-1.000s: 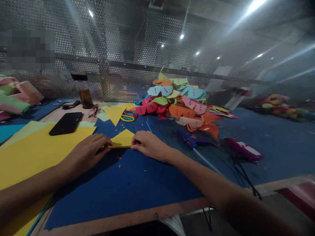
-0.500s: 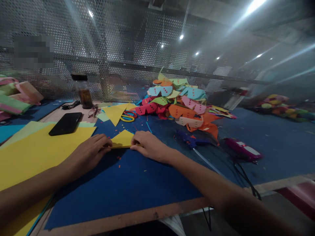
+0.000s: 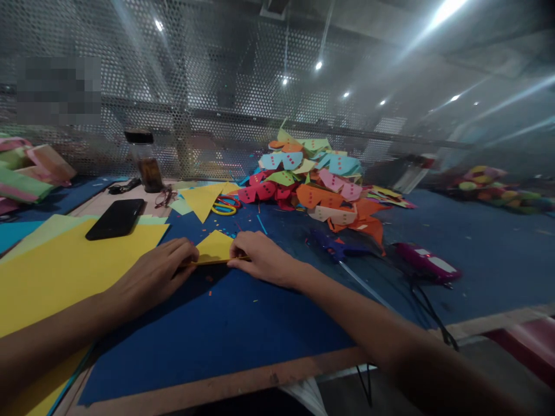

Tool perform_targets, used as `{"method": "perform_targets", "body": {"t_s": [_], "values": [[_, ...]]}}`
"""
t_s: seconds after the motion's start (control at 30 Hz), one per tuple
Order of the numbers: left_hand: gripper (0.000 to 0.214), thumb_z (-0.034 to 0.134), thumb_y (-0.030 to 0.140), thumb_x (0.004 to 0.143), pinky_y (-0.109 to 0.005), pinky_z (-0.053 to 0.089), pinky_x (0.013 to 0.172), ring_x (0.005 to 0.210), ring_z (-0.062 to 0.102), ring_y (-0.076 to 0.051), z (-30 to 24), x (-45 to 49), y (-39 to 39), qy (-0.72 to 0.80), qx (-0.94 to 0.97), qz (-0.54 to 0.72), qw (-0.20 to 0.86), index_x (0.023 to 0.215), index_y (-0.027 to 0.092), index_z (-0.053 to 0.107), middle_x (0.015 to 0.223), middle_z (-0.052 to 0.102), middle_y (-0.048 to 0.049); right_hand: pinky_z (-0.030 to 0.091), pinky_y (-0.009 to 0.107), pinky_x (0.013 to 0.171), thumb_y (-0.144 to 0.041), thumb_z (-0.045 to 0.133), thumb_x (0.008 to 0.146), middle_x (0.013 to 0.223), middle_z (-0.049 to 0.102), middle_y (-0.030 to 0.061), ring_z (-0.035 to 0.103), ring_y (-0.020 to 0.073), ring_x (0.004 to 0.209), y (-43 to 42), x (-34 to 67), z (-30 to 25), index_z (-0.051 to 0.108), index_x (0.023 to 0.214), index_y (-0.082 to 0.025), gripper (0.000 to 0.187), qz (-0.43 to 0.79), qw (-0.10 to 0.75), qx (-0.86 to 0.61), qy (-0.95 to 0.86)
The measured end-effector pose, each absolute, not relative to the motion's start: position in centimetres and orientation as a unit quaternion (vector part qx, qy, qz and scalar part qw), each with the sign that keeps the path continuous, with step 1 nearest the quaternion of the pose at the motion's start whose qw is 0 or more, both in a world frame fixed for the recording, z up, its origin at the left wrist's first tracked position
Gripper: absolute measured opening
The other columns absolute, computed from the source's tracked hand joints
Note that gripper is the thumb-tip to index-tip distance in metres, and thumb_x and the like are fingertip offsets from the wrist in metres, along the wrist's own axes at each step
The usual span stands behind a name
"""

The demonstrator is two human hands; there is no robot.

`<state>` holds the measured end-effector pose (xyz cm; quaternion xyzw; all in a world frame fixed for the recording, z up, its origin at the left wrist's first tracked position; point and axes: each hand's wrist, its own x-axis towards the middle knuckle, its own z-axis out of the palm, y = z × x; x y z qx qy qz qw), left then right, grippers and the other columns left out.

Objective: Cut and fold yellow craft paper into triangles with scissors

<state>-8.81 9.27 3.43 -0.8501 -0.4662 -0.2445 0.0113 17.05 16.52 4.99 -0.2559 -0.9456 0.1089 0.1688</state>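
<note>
A folded piece of yellow paper (image 3: 215,248) lies on the blue table mat, its peak pointing away from me and a folded edge along the near side. My left hand (image 3: 167,267) pinches its left end, and my right hand (image 3: 256,257) pinches the right end, both with fingers closed. Just beyond it are a yellow paper triangle (image 3: 202,200) and scissors (image 3: 225,209) with red and yellow handles. Small paper scraps are scattered around the mat.
Yellow sheets (image 3: 52,271) with a black phone (image 3: 116,219) lie left. Behind stand a bottle (image 3: 147,164) and glasses (image 3: 164,197). A heap of folded coloured paper (image 3: 316,179) is at centre back. A blue glue gun (image 3: 338,247) and a purple device (image 3: 427,263) with cords lie right.
Both hands keep hold of the yellow paper's ends. The paper and hands have shifted only very slightly toward me.
</note>
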Motion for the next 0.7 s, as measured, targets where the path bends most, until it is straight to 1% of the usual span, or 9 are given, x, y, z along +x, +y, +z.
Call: {"method": "perform_targets", "body": {"t_s": [0.23,0.43,0.53,0.7], "values": [[0.017,0.044,0.027,0.098,-0.028,0.046,0.066,0.077,0.062,-0.018,3.26,-8.95,9.29,-0.456,-0.856,-0.243,0.027,0.091,0.022,0.058,0.088,0.062,-0.003,0.033,0.03,0.079,-0.03,0.067,0.095,0.096,0.067,0.0047,0.057,0.0185,0.092,16.33,17.0,5.25,0.062,0.093,-0.017,0.013,0.1,0.152,-0.251,-0.951],[0.016,0.046,0.028,0.099,-0.029,0.046,0.067,0.081,0.063,-0.02,2.99,-9.31,9.41,-0.453,-0.857,-0.242,0.044,0.095,0.021,0.06,0.091,0.063,-0.0037,0.033,0.031,0.081,-0.03,0.066,0.096,0.1,0.068,0.0054,0.058,0.0192,0.095,16.3,17.03,5.27,0.064,0.096,-0.017,0.014,0.085,0.148,-0.247,-0.954],[0.017,0.046,0.028,0.1,-0.03,0.045,0.067,0.081,0.062,-0.02,3.16,-9.33,9.42,-0.445,-0.864,-0.228,0.059,0.092,0.02,0.06,0.088,0.063,-0.0037,0.033,0.032,0.082,-0.032,0.065,0.096,0.102,0.068,0.0059,0.058,0.02,0.098,16.41,17.04,5.2,0.065,0.098,-0.017,0.015,0.069,0.144,-0.246,-0.956],[0.027,0.041,0.029,0.103,-0.031,0.043,0.065,0.078,0.06,-0.021,3.47,-9.1,9.42,-0.427,-0.873,-0.212,0.098,0.086,0.02,0.06,0.082,0.063,-0.004,0.033,0.033,0.083,-0.034,0.061,0.098,0.104,0.069,0.0073,0.058,0.0205,0.1,16.35,17.09,5.29,0.068,0.103,-0.016,0.019,0.023,0.138,-0.238,-0.961]]}}
